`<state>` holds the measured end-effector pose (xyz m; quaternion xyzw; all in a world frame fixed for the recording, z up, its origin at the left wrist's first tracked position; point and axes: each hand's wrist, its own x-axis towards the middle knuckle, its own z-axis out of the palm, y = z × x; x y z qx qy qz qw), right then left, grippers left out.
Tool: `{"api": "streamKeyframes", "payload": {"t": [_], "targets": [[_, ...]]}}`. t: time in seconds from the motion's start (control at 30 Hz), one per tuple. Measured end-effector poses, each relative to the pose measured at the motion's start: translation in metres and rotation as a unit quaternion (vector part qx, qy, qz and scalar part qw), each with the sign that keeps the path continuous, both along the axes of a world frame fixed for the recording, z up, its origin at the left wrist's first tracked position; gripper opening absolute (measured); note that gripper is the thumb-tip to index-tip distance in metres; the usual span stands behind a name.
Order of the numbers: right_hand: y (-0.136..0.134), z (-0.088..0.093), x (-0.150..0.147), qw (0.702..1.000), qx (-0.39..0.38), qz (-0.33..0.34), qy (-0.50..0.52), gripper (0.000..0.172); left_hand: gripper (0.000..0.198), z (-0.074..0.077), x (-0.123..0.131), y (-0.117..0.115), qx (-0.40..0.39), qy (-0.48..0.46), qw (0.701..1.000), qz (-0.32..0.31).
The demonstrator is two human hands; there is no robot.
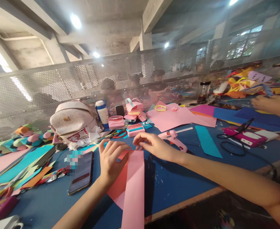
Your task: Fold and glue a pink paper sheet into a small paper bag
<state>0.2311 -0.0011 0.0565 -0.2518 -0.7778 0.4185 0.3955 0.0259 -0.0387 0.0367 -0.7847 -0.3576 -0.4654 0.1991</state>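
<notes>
A folded sheet of pink paper [135,187] stands on the table right in front of me, its near end running out of the bottom of the head view. My left hand [112,157] is closed on the paper's far left edge, thumb against it and fingers bent. From the right, my right hand [155,146] reaches over the far end of the sheet, its bent fingers and thumb closed at the top edge; the fingertips are partly hidden. Just behind my right hand lies a pink glue gun [174,140]. Left of my left hand is a smartphone [82,173].
A blue table [168,187] carries pink sheets [173,116], a teal strip [208,141], small pink paper boxes [116,122], a backpack [70,119] and a bottle [102,113]. A magenta power strip [246,136] with cables lies right. Another person's hand [270,103] is at far right.
</notes>
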Motion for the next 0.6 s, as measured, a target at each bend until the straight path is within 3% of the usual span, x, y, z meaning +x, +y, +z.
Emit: {"api": "streamKeyframes", "payload": {"t": [0.33, 0.6], "targets": [[-0.008, -0.009, 0.007, 0.999, -0.017, -0.029, 0.038, 0.016, 0.013, 0.002, -0.004, 0.001, -0.041, -0.015, 0.999, 0.004], [-0.020, -0.024, 0.015, 0.996, -0.015, -0.083, -0.026, 0.011, 0.013, 0.002, -0.006, 0.002, -0.055, -0.019, 0.998, 0.001]]}}
